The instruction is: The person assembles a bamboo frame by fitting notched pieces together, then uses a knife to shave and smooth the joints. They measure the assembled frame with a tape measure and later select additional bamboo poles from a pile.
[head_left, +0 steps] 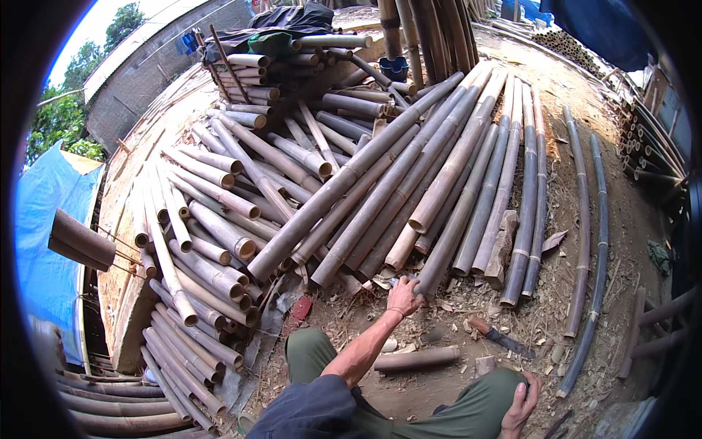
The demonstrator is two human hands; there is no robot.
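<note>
My left hand [404, 297] reaches forward to the near end of a long bamboo pole [455, 227]. Its fingers are closed, and a small pale bluish thing shows by them, too small to make out. My right hand [521, 404] lies over my right knee with nothing in it, fingers resting on the green trouser cloth. On the ground between the two hands is a large knife [504, 339] with a wooden handle and dark blade. A short cut length of bamboo [417, 358] lies in front of me, beside a small wooden stub [485, 364].
Many bamboo poles [336, 197] fan out across the ground ahead, with shorter stacked pieces [197, 344] at left. A stone-like block [502, 249] stands among the poles. Two thin poles [601, 263] lie at right. Chips and shavings cover the dirt. A blue tarp [55, 249] hangs at far left.
</note>
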